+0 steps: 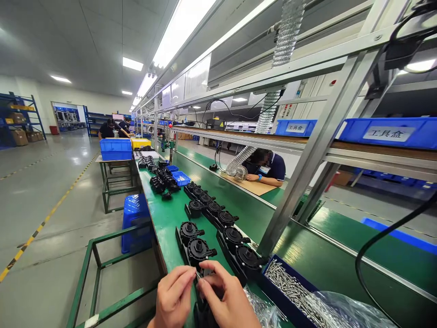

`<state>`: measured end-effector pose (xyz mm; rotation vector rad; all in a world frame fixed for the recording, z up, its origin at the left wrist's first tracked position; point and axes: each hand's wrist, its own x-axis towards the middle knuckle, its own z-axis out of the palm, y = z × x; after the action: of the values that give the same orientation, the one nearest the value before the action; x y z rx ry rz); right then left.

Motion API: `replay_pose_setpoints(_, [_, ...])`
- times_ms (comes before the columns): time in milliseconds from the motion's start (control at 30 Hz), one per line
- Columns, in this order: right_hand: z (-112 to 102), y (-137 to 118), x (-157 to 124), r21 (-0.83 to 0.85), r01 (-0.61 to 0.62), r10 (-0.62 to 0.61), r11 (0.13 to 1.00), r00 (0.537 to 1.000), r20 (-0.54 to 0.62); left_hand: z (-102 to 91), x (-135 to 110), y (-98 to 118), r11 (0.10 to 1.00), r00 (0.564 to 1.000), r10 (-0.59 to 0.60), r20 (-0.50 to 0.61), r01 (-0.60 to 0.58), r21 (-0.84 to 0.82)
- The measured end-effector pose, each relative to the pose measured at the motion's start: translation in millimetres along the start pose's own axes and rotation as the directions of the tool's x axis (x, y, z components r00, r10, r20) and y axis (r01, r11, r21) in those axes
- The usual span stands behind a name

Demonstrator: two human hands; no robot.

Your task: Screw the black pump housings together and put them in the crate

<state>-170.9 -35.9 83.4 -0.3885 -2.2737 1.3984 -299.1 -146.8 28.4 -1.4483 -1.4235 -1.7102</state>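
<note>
My left hand [175, 294] and my right hand [227, 296] meet low in the middle of the head view, fingertips nearly touching. Pinched between them is a thin silvery screw [198, 275], mostly covered by the fingers. Just beyond and below the hands runs a row of round black pump housings [199, 248], each with a short upright spout and a side outlet. The nearest housing is partly hidden by my right hand. At the right, a dark blue tray [269, 273] holds many loose long silvery screws [293, 291].
A second row of black pumps [235, 237] runs along the green bench [160, 218]. Clear plastic bags [341, 305] lie by the tray. Farther off are black parts [164, 180] and a small blue bin [180, 178]. A metal post [307, 150] rises at right; a co-worker [269, 166] sits opposite.
</note>
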Motion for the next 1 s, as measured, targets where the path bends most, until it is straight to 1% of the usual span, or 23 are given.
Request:
replay_pose_setpoints(33, [1, 2, 0, 0.059, -0.019, 0.019, 0.998, 1.0, 0.005, -1.5, 0, -2, 1.0, 0.999, 0.025, 0.026, -0.025, -0.004])
replay_pose_setpoints(67, [2, 5, 1, 0.123, -0.035, 0.033, 0.992, 0.999, 0.014, -2.4, 0, -4, 1.0, 0.999, -0.003, 0.047, 0.004, -0.016])
replay_pose_setpoints(100, [3, 8, 2, 0.19, -0.05, 0.046, 0.981, 0.999, 0.027, -2.4, 0, -4, 0.996, 0.995, -0.08, 0.059, 0.082, -0.034])
replay_pose_setpoints(133, [4, 11, 2, 0.255, -0.071, 0.063, 0.964, 0.997, 0.04, -1.7, 0, -5, 0.978, 0.979, -0.195, 0.062, 0.199, -0.059])
replay_pose_setpoints(167, [4, 13, 3, 0.317, -0.098, 0.085, 0.943, 0.995, 0.055, -0.3, -1, -4, 0.939, 0.943, -0.328, 0.052, 0.331, -0.095])
replay_pose_setpoints(200, [5, 15, 4, 0.374, -0.128, 0.111, 0.918, 0.992, 0.067, 1.7, -2, -4, 0.88, 0.891, -0.453, 0.039, 0.454, -0.141])
replay_pose_setpoints(233, [4, 17, 6, 0.423, -0.159, 0.138, 0.892, 0.987, 0.081, 4.1, -3, -4, 0.815, 0.834, -0.551, 0.029, 0.545, -0.197])
replay_pose_setpoints(267, [4, 19, 7, 0.463, -0.185, 0.162, 0.867, 0.983, 0.088, 6.9, -4, -5, 0.756, 0.786, -0.617, 0.026, 0.602, -0.258])
replay_pose_setpoints(333, [2, 21, 12, 0.51, -0.217, 0.197, 0.833, 0.976, 0.093, 13.6, -6, -9, 0.654, 0.71, -0.703, 0.04, 0.668, -0.354])
replay_pose_setpoints(433, [-5, 22, 21, 0.523, -0.223, 0.228, 0.822, 0.972, 0.056, 26.1, -13, -22, 0.543, 0.624, -0.777, 0.085, 0.732, -0.413])
replay_pose_setpoints(567, [-15, 26, 28, 0.458, -0.215, 0.251, 0.862, 0.968, -0.018, 39.0, -23, -41, 0.405, 0.494, -0.867, 0.071, 0.779, -0.479])
replay_pose_setpoints(600, [-16, 27, 28, 0.431, -0.22, 0.253, 0.875, 0.967, -0.022, 39.9, -25, -44, 0.368, 0.461, -0.885, 0.069, 0.781, -0.504])
replay_pose_setpoints(667, [-16, 30, 26, 0.351, -0.213, 0.236, 0.912, 0.972, -0.022, 38.8, -25, -42, 0.288, 0.408, -0.907, 0.107, 0.784, -0.55])
replay_pose_setpoints(733, [-12, 31, 22, 0.239, -0.172, 0.183, 0.956, 0.983, -0.025, 35.1, -21, -34, 0.217, 0.38, -0.908, 0.177, 0.787, -0.578])
replay_pose_setpoints(833, [-5, 29, 18, 0.101, -0.093, 0.094, 0.991, 0.996, -0.002, 29.1, -12, -18, 0.146, 0.368, -0.891, 0.267, 0.788, -0.599])
replay_pose_setpoints(900, [-2, 27, 16, 0.05, -0.061, 0.06, 0.997, 0.998, 0.014, 26.2, -7, -10, 0.123, 0.364, -0.883, 0.297, 0.789, -0.602])
replay_pose_setpoints(1000, [-2, 25, 16, -0.01, -0.04, 0.04, 0.999, 0.999, -0.006, 23.1, -1, -3, 0.113, 0.351, -0.887, 0.3, 0.796, -0.595])
